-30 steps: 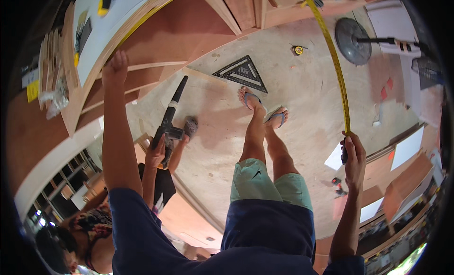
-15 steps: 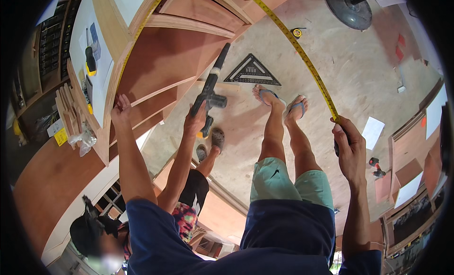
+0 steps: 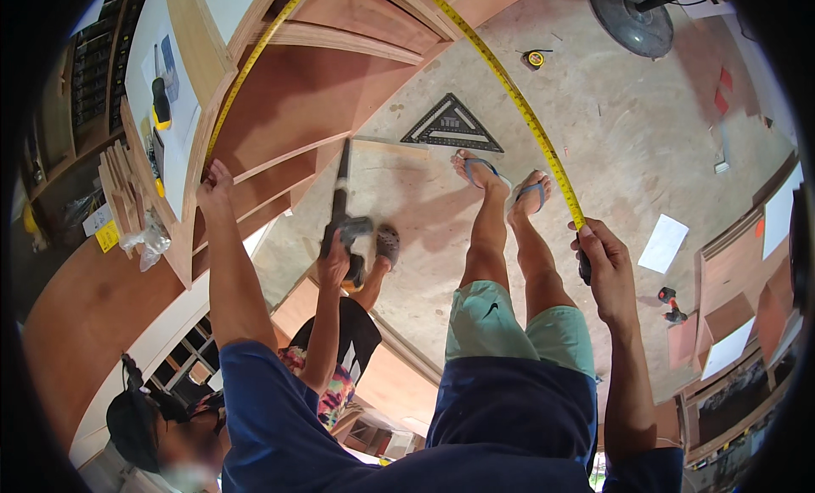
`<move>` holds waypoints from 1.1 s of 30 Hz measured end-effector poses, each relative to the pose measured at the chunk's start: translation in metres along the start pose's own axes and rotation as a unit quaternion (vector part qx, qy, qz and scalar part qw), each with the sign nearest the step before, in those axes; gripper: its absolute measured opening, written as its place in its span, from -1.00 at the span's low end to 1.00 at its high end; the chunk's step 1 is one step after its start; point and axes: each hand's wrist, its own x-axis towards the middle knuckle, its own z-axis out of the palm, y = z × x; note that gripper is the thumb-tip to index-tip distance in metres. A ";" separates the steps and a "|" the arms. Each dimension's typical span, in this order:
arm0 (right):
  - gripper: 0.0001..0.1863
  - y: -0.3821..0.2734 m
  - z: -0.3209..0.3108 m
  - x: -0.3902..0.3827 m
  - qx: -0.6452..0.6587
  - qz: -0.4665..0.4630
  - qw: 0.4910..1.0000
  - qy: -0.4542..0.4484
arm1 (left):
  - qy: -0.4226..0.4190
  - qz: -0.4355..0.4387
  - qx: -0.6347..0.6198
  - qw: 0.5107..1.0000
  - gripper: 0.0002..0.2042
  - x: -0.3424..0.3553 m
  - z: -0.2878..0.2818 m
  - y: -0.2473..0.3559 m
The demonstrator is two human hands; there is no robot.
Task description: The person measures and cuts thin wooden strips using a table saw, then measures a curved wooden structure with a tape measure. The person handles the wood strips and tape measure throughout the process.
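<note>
My right hand (image 3: 606,271) is closed round the dark case of a tape measure (image 3: 584,264). Its yellow blade (image 3: 514,92) arches up from the case, leaves the top of the picture, and comes back down along the cabinet's edge. At the blade's far end, my left hand (image 3: 216,187) has its fingers curled against the edge of the wooden cabinet (image 3: 293,111); they seem to pinch the blade tip, partly hidden. Beside my left arm, a co-worker's hand (image 3: 334,262) grips a black power tool with a long nozzle (image 3: 341,200), pointed at the cabinet's base.
On the floor lie a black triangular square (image 3: 452,125), a second tape measure (image 3: 534,59), a white sheet (image 3: 663,243) and a red-and-black drill (image 3: 671,305). A round black stand base (image 3: 630,22) stands far right. A yellow-handled screwdriver (image 3: 160,103) lies on the cabinet top.
My right hand has moved slightly left and down with the tape measure. The co-worker's tool has swung left and lower. My left hand stays at the cabinet edge, its fingers drawn closer together.
</note>
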 end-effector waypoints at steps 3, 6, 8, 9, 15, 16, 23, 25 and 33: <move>-0.70 0.006 0.001 -0.002 -0.032 -0.002 0.999 0.008 | -0.028 -0.034 -0.028 0.999 -0.85 -0.002 -0.005 -0.016; -0.67 0.012 0.005 -0.013 -0.083 -0.036 0.996 0.024 | -0.113 0.007 0.058 0.992 -0.86 -0.008 -0.016 -0.015; -0.65 0.033 0.009 -0.023 -0.112 -0.067 0.991 0.043 | -0.212 0.159 0.304 0.915 -0.86 -0.014 -0.026 -0.025; -0.65 0.039 0.014 -0.034 -0.143 -0.111 0.982 0.052 | -0.242 0.236 0.395 0.854 -0.85 -0.014 -0.034 -0.024; -0.64 0.050 0.036 -0.056 -0.183 -0.116 0.974 0.061 | -0.238 0.387 0.661 0.597 -0.76 -0.032 -0.034 -0.038; -0.64 0.045 0.037 -0.054 -0.188 -0.116 0.973 0.059 | -0.245 0.404 0.652 0.593 -0.76 -0.031 -0.035 -0.033; -0.64 0.013 0.037 -0.054 -0.214 -0.127 0.965 0.083 | -0.227 0.385 0.651 0.613 -0.70 -0.023 -0.034 -0.023; -0.64 0.017 0.039 -0.059 -0.210 -0.126 0.966 0.081 | -0.215 0.381 0.653 0.618 -0.70 -0.028 -0.032 -0.030; -0.63 0.027 0.045 -0.059 -0.199 -0.101 0.973 0.058 | -0.253 0.407 0.638 0.603 -0.74 -0.050 -0.024 -0.051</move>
